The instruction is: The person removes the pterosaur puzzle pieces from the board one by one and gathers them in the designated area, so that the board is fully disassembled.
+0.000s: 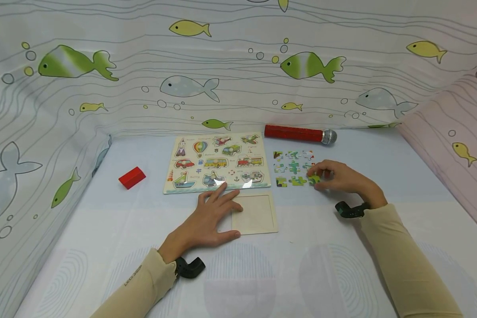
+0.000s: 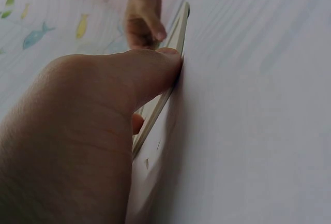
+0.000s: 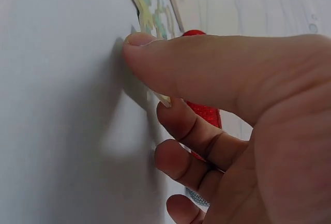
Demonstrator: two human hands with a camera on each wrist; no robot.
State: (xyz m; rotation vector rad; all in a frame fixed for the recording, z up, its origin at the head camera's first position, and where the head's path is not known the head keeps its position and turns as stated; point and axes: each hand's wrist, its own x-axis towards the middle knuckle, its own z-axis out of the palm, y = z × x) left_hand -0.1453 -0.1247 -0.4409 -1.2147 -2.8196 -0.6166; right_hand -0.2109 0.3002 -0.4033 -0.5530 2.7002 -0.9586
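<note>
My left hand [image 1: 210, 221] rests with fingers spread across the left side of a shallow wooden puzzle tray [image 1: 258, 215]. Its thumb touches the tray's near edge, seen close in the left wrist view. To the right, my right hand [image 1: 339, 178] pinches a green jigsaw piece [image 1: 314, 180] between thumb and fingertips at the near right corner of a group of jigsaw pieces [image 1: 293, 166]. These lie spaced in rows on the table. In the right wrist view, the thumb [image 3: 170, 61] covers part of the pinched piece.
Behind the tray lies a vehicle picture board [image 1: 218, 162]. A red microphone [image 1: 294, 133] is at the back, beyond the jigsaw pieces. A red block [image 1: 132, 177] sits at the left. Fish-patterned cloth [image 1: 238, 57] hangs behind the table.
</note>
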